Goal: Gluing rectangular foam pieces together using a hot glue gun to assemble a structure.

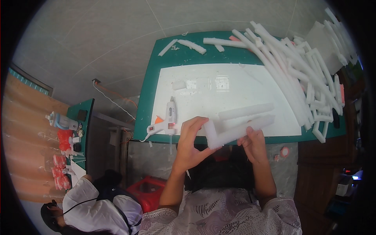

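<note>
Here, in the head view, both hands held a white foam piece just above the near edge of the green tabletop. The piece was L-shaped: a long strip ran up to the right, and a short leg turned down at its left end. The left hand was closed lightly on the corner, its fingers curled over the top of the bend and its thumb reaching toward the short leg. The right hand gripped the long strip from below near its far end, fingertips pressed against the foam. A second loose foam strip lay on the white sheet just behind the held piece, apart from it. A white glue gun rested on the left part of the sheet, near the left hand but not touching it, its cord hanging off the edge. A big heap of foam strips covered the right side of the tabletop, and a few offcuts lay along the far edge. To the lower left another person in a white top sat by a second bench. Judging by the grip, the corner joint wanted steady, even pressure with both legs kept square, and fingers kept off any seam where glue might be hot; whether glue was there could not be told.
</note>
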{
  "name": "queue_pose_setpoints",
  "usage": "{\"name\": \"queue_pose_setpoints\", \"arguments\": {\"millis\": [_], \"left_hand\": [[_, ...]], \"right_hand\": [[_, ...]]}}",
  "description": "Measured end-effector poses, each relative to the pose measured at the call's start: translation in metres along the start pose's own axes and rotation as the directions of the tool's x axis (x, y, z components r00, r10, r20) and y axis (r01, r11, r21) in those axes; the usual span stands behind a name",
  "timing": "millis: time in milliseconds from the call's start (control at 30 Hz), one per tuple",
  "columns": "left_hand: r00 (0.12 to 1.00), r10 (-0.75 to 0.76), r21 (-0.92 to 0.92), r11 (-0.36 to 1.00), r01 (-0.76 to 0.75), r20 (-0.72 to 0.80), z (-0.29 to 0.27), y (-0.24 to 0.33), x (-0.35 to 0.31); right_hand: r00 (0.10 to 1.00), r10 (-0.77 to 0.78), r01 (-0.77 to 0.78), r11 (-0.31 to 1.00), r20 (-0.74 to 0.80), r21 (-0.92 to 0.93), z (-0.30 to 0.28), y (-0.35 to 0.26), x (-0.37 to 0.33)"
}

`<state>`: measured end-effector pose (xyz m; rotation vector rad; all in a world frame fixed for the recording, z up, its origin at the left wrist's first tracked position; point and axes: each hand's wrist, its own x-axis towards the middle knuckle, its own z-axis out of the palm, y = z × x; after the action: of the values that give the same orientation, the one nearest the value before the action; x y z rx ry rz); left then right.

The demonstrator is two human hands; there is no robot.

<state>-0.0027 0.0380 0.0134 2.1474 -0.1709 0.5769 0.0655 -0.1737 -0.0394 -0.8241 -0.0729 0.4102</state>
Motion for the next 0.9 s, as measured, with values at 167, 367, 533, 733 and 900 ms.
{"name": "queue_pose_setpoints", "arguments": {"millis": [167,367,533,733,900], "left_hand": [[1.0,-0.004,-0.012,1.0,0.003,-0.022,0.0005,0.0008,-0.0008],[0.997,0.072,0.04,0.997,-0.071,-0.04,0.0031,-0.0034,-0.0007],[0.996,0.073,0.037,0.997,-0.071,-0.052,0.0051,-0.0032,-0.0014],[0.995,0.082,0.036,0.996,-0.08,-0.057,0.0073,-0.0041,-0.0016],[0.995,0.079,0.039,0.996,-0.077,-0.068,0.0097,-0.0037,-0.0012]], "right_hand": [[1.0,0.012,-0.012,1.0,0.013,-0.008,0.0015,-0.0011,-0.001],[1.0,0.009,-0.009,1.0,-0.001,-0.009,0.0028,-0.0013,-0.0015],[1.0,0.003,-0.003,1.0,-0.011,0.01,-0.0005,0.0003,-0.0017],[0.999,0.0,0.0,1.0,-0.042,0.013,0.002,-0.0019,-0.0028],[1.0,0.006,-0.006,1.0,-0.025,0.012,-0.0039,-0.0006,-0.0027]]}}
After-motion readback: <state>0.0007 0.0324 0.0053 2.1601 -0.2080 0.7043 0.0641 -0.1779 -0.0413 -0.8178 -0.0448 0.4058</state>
